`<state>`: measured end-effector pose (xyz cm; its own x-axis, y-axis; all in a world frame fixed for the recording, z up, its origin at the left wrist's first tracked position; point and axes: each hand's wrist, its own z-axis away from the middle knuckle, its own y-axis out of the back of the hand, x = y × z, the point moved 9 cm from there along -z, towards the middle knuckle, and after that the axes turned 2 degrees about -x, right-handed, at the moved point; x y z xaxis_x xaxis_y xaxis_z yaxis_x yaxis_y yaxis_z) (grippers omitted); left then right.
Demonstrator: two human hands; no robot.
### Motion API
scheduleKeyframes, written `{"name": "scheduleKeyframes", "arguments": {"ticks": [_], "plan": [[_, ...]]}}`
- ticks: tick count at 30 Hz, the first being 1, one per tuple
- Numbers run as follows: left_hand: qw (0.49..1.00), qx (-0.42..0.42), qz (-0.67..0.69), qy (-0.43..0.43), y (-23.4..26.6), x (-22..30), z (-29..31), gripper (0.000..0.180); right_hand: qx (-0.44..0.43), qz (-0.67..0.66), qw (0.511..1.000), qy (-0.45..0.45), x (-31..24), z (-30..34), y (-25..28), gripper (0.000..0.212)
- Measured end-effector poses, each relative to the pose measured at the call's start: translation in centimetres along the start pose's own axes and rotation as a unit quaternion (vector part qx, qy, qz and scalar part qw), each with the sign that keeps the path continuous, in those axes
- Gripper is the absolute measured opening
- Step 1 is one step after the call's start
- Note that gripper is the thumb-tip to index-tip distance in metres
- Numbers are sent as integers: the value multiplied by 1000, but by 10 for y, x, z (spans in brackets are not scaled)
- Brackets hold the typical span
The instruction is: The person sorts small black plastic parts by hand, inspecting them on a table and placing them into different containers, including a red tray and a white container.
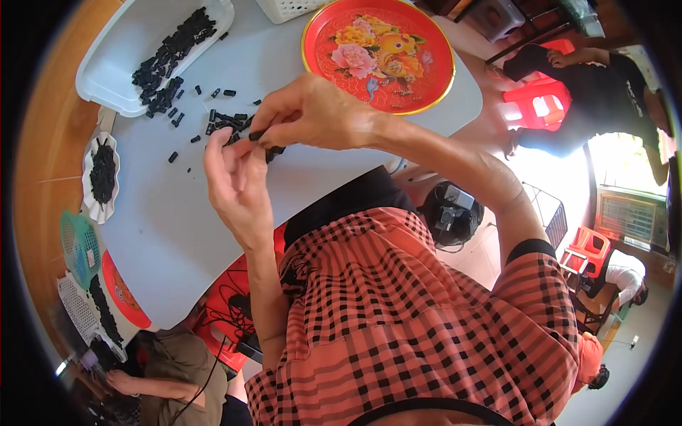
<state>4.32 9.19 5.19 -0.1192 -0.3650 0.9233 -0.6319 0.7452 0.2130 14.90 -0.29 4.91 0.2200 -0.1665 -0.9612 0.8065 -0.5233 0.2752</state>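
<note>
Over the table, my left hand (240,186) and my right hand (312,113) meet fingertip to fingertip. Between them sits a small black part (257,135), pinched by my right thumb and forefinger. My left fingers close on it from the other side, with the rest of that hand loosely curled. My fingers hide most of the part, so its exact shape cannot be made out. Just behind and below my hands lies a loose heap of short black cylindrical pieces (222,122), partly covered by them. A few stray black pieces (173,157) lie to the left.
A white tub (99,74) with many black pieces stands at the far left. Nearer lies a scalloped white dish (89,202) of thin black parts. A round red floral tray (323,82) lies at the back. A green basket (77,248) and a co-worker's arm (167,390) are at the lower left.
</note>
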Motion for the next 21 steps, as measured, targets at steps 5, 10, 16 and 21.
{"name": "scheduleKeyframes", "arguments": {"ticks": [5, 10, 16, 21], "plan": [[964, -68, 221, 128, -32, -16, 3, 27, 92, -77, 991, 57, 6, 23, 15, 17], [932, -59, 327, 145, -55, -23, -1, 23, 254, 94, 937, 223, -20, 53, 25, 25], [930, -72, 311, 182, -68, -31, 6, 21, 179, 158, 960, 148, -8, 62, 48, 9], [940, -147, 270, 145, -82, -23, 8, 24, 202, 386, 880, 190, 10, 69, 129, 10]]}}
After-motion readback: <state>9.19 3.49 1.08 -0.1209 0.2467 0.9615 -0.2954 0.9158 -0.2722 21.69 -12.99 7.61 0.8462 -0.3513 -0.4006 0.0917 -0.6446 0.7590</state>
